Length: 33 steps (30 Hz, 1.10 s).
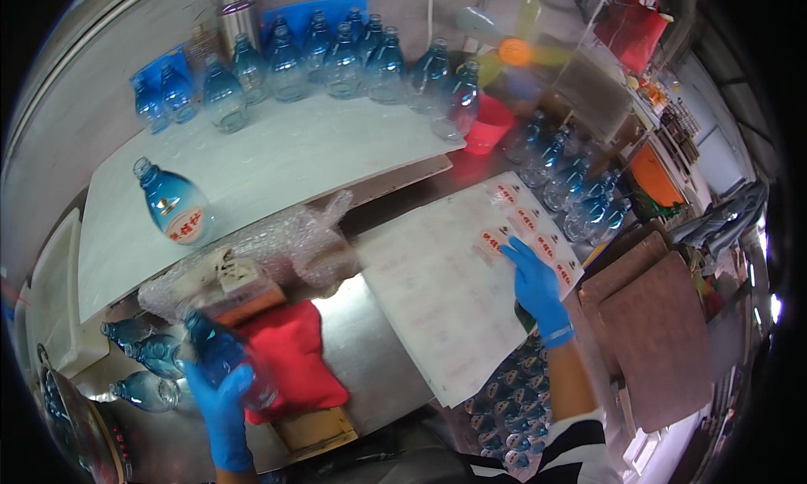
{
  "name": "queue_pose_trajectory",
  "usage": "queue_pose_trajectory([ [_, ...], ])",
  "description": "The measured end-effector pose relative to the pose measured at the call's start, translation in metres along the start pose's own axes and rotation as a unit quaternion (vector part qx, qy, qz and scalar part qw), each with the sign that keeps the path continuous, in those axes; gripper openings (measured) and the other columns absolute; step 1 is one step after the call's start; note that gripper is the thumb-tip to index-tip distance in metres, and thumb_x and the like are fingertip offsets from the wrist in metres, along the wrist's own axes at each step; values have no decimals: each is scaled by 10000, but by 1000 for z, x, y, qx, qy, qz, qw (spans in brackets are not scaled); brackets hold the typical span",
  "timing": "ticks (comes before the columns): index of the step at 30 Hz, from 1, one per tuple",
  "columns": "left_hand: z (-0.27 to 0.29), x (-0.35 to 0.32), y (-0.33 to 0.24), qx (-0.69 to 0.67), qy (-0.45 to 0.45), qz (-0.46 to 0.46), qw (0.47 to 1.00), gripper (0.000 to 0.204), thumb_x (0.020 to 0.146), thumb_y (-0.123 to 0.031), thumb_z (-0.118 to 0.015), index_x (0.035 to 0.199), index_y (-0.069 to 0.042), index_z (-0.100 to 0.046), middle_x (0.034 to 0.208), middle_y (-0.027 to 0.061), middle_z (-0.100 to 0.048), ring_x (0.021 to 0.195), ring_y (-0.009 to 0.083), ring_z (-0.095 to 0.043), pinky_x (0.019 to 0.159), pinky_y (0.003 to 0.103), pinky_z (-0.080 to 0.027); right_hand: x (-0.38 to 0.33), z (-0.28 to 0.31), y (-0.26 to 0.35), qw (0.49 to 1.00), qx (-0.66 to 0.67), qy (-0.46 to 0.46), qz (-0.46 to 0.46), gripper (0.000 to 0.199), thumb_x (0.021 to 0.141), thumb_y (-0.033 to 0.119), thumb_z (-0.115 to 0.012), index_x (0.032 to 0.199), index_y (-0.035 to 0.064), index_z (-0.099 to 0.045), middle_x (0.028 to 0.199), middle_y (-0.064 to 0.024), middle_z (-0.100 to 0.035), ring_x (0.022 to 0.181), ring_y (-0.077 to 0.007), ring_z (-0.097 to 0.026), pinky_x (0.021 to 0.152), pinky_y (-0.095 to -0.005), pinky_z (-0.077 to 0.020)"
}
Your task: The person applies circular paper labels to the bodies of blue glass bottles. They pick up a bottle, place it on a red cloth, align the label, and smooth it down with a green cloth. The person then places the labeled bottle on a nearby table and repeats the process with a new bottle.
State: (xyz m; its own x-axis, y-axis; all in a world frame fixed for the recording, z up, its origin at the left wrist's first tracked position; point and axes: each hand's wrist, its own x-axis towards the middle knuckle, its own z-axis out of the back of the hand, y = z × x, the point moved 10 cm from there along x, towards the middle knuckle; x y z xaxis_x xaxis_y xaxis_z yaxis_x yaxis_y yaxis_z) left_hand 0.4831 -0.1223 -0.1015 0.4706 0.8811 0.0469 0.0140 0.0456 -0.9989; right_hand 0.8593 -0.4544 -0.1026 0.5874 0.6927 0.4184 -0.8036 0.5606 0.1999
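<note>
My left hand (220, 412), in a blue glove, is wrapped round a blue-to-clear glass bottle (239, 362) held above a folded red cloth (304, 349). My right hand (538, 291), gloved likewise, lies over the right part of a large white label sheet (420, 291). Its fingers are stretched out, with the fingertips at the edge of a red-printed label (492, 245). More such labels line the sheet's right edge. A bottle with a label on its front (172, 202) stands on the white board (277, 156) at the left.
Several blue bottles (343, 64) stand along the board's far edge; more (580, 181) stand behind the sheet. Three bottles (150, 391) lie at the left. Bubble wrap (261, 240) covers the board's front edge. A fan (513, 51) and a red bucket (487, 124) stand at the back.
</note>
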Motion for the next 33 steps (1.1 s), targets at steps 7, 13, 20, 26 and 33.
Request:
queue_pose_trajectory([
  [7,-4,6,28,17,-76,101,992,446,864,-128,-593,1228,6,-372,977,67,-554,826,124,-540,721,267,-463,1,-30,-16,987,-74,137,-39,477,773,8,-451,1225,142,-520,1292,-50,-487,720,-270,-620,630,-345,-501],
  [13,-10,-2,28,11,-97,87,991,456,899,-170,-541,1276,-2,-345,1003,68,-542,818,129,-538,725,268,-455,-79,-23,7,920,-217,248,-214,572,738,58,-491,1304,54,-408,1396,-68,-366,724,-239,-639,570,-352,-498],
  [20,-25,-12,7,-4,-5,-41,999,687,802,-148,-618,1377,-39,-257,1326,118,-383,1174,222,-421,903,324,-417,-150,35,-24,916,-9,-139,-377,276,836,138,-550,1088,25,-546,1067,-97,-576,680,-190,-586,627,-278,-470],
  [26,-28,-27,16,145,115,60,981,1060,598,-161,-815,1417,-40,-153,1414,129,-275,1189,269,-425,935,383,-421,-144,-28,-38,707,488,-146,-490,326,843,243,-617,1024,-28,-611,932,-32,-593,781,-115,-521,744,-244,-430],
  [33,-22,-26,3,109,106,-65,986,1054,660,-241,-782,1424,-35,-85,1385,150,-328,1233,272,-411,1091,430,-57,-215,-1,-128,802,262,-139,-517,274,872,251,-582,950,-5,-643,802,-28,-626,698,-124,-562,637,-257,-456],
])
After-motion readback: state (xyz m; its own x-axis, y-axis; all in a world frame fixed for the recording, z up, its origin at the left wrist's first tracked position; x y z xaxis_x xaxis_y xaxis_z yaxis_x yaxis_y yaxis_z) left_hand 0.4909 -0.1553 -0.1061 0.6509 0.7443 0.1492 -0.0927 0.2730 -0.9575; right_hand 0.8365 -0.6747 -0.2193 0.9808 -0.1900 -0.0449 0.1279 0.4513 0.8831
